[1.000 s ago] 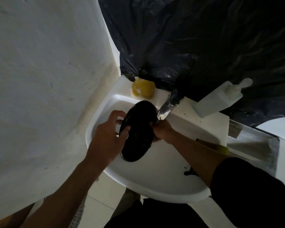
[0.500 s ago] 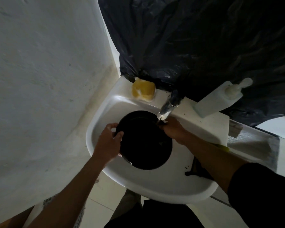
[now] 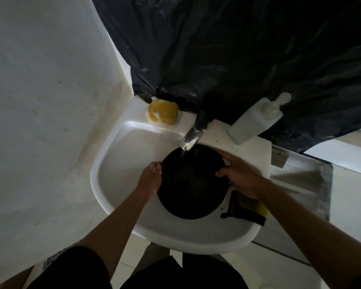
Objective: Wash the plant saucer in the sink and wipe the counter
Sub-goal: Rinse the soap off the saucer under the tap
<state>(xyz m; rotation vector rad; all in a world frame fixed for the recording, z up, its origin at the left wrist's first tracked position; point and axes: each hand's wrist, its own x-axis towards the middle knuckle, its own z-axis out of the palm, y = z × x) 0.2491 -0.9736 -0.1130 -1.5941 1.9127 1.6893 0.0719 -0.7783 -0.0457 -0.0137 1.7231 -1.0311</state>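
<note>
black plant saucer [image 3: 193, 182] is sitting inside the white sink [image 3: 121, 163] under the faucet [image 3: 193, 134], with water running onto its far edge. the left hand [image 3: 151, 178] is gripping its left rim, the right hand [image 3: 241, 176] its right rim. a yellow sponge [image 3: 164, 112] is lying on the sink's back ledge.

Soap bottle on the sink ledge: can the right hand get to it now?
Probably yes. The soap bottle stands just beyond the right hand, nothing between them, but that hand grips the saucer by its rim and would have to let go first.
</note>
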